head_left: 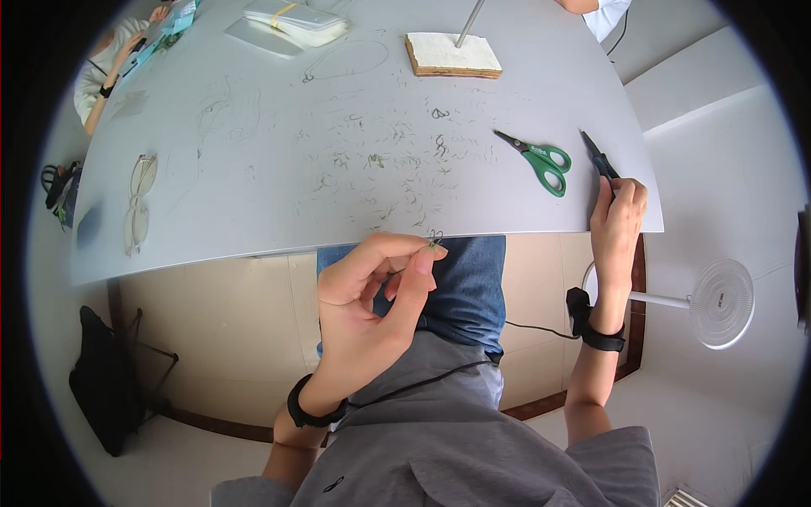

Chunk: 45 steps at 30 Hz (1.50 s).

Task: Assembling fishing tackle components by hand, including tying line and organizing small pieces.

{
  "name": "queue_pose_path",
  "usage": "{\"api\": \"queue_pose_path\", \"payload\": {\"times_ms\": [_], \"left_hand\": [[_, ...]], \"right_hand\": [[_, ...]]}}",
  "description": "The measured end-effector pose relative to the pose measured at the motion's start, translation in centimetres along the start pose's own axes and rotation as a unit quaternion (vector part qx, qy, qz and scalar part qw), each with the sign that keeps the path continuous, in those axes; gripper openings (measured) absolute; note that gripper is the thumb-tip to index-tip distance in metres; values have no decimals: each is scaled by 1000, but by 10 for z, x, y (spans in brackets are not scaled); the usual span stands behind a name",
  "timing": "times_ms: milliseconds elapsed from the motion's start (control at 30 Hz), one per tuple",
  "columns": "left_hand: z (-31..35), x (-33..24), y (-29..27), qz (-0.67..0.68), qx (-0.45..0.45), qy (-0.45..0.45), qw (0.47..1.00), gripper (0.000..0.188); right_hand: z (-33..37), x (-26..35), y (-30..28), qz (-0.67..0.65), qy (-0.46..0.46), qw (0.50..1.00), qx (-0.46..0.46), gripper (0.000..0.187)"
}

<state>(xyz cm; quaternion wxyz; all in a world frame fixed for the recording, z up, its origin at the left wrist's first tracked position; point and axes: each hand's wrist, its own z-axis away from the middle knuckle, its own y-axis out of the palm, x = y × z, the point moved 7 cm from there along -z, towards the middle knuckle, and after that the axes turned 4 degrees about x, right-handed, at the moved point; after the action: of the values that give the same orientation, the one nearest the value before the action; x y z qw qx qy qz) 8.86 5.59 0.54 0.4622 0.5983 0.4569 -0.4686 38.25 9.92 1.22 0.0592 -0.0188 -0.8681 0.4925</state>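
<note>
From my station I see the left hand [351,308] with thumb and forefinger pinched on a small dark piece [436,237] at the tabletop's [574,93] near edge. The right hand [621,207] curls its fingers round a dark pointed tool [596,155] by the near right corner. Bare surface separates it from green scissors [541,158]; glasses [143,177] lie toward the left edge.

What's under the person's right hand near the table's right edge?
The right hand covers the near end of a dark slim tool. Its pointed far end shows beyond the fingers; how the covered end looks cannot be seen.
</note>
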Motion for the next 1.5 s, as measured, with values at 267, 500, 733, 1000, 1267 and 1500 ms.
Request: {"api": "queue_pose_path", "payload": {"times_ms": [267, 500, 733, 1000, 1267, 1500], "left_hand": [[3, -4, 0, -17, -23, 32, 999, 5], [5, -7, 2, -81, 9, 45, 996, 6], [6, -10, 7, -109, 13, 73, 991, 6], [5, -14, 8, -138, -8, 94, 986, 6], [1, -12, 6, -123, -39, 110, 986, 9], [-1, -8, 2, -140, -27, 69, 987, 8]], "right_hand": [[15, 12, -26, -306, 84, 947, 39, 22], [53, 109, -42, -428, -112, 879, 177, 23], [52, 125, -40, -412, -175, 871, 204, 18], [52, 126, -39, -399, -185, 875, 201, 17], [54, 131, -42, -356, -241, 893, 136, 24], [58, 137, -44, -271, -274, 917, 98, 27]]}}
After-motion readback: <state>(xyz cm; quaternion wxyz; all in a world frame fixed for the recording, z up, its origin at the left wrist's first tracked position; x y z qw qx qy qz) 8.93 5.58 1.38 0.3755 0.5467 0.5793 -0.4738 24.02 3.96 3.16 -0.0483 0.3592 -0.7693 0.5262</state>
